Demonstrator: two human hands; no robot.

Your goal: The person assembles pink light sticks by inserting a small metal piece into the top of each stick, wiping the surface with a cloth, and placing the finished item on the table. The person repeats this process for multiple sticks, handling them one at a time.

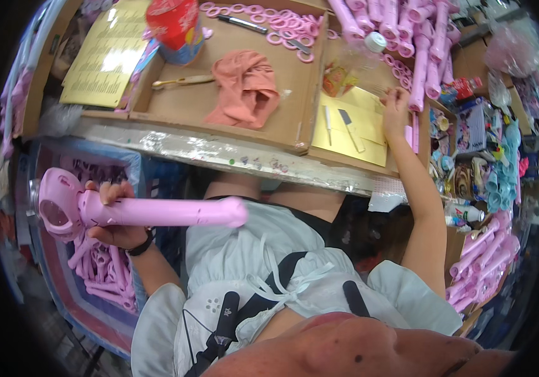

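My left hand (119,217) is wrapped around a pink plastic wand-shaped part (169,212) with a hollow round head, held level above a bin on the left. The bin's blue-edged liner (132,173) surrounds many pink plastic pieces (103,270). On the far right of the worktable, my right hand (397,103) is closed, its fingers curled beside small pink rings (401,72); whatever is between them is too small to make out. Just below that hand lies a yellow sheet (370,119) with a blade-like tool (352,131) and a thin white tool (328,125) on it.
A cardboard tray (175,125) carries an orange cloth (244,88), a brush (185,81), a black marker (242,24) and a red container (174,31). Pink tubes (436,50) are piled at the back right, near a clear bottle's white cap (375,42). More pink parts (483,257) sit lower right.
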